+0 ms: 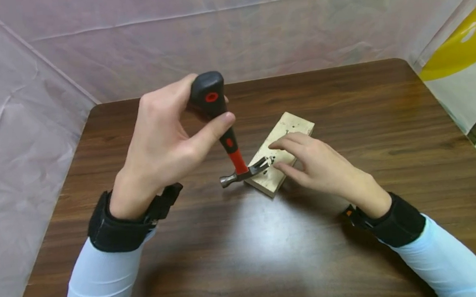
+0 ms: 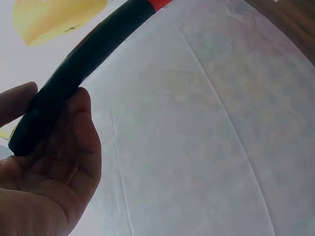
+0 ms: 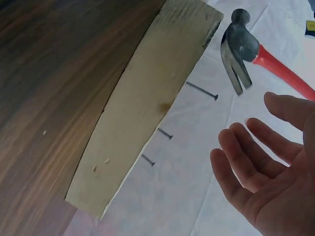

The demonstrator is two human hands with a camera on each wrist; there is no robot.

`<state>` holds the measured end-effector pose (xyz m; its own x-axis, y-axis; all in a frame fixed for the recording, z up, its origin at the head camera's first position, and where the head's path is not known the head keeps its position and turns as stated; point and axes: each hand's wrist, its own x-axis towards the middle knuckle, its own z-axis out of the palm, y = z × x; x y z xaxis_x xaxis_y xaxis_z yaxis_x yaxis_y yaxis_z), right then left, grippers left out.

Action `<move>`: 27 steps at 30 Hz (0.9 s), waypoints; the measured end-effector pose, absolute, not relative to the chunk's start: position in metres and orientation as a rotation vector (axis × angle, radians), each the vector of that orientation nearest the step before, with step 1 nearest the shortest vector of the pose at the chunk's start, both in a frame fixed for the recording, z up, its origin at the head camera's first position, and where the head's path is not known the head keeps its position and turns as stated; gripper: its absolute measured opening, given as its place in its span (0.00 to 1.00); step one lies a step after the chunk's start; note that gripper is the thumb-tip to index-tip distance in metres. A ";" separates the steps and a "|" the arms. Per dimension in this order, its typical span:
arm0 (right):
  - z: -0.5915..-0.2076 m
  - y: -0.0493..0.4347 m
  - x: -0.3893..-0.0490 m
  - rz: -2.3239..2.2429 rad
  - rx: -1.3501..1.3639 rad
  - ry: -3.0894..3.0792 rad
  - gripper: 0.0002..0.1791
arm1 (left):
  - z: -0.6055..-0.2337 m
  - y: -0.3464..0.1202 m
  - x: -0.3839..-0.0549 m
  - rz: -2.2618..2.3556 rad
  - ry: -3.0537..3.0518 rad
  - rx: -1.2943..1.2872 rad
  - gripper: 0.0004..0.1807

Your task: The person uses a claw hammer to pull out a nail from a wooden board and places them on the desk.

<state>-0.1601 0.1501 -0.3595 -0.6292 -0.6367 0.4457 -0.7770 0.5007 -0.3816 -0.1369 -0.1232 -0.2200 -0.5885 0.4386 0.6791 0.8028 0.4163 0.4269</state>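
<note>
Pale blue sleeves and black wrist straps fill the lower frame, resting over your dark brown wood-grain table (image 1: pixel 272 257), which is glossy and walled by creased white sheeting. Your left hand (image 1: pixel 166 145) grips the hammer (image 1: pixel 224 135) by its black rubber handle (red neck, steel claw). Your right hand (image 1: pixel 306 157), fingers relaxed, hovers over the pale wooden block (image 1: pixel 281 138) at centre, where three nails (image 3: pixel 202 90) stand.

Pale blue sleeves cover both forearms above the table (image 1: pixel 272 257), each ending in a wide black wrist strap; the left hand (image 1: pixel 162 145) and right hand (image 1: pixel 319 163) are bare.
</note>
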 end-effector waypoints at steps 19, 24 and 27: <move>-0.368 0.132 -0.158 1.004 1.367 -2.411 0.17 | -0.226 -0.098 -0.137 -1.064 -2.150 -1.209 0.10; -0.367 0.129 -0.156 1.059 1.414 -2.387 0.13 | -0.224 -0.096 -0.134 -1.092 -2.150 -1.191 0.10; -0.367 0.128 -0.155 1.077 1.419 -2.375 0.11 | -0.223 -0.094 -0.133 -1.111 -2.154 -1.181 0.10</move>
<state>-0.1548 0.1277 -0.3671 -0.5316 -0.6967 0.4817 -0.8214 0.2853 -0.4939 -0.1333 -0.0944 -0.2228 -0.5372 0.4882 0.6878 0.8435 0.3119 0.4374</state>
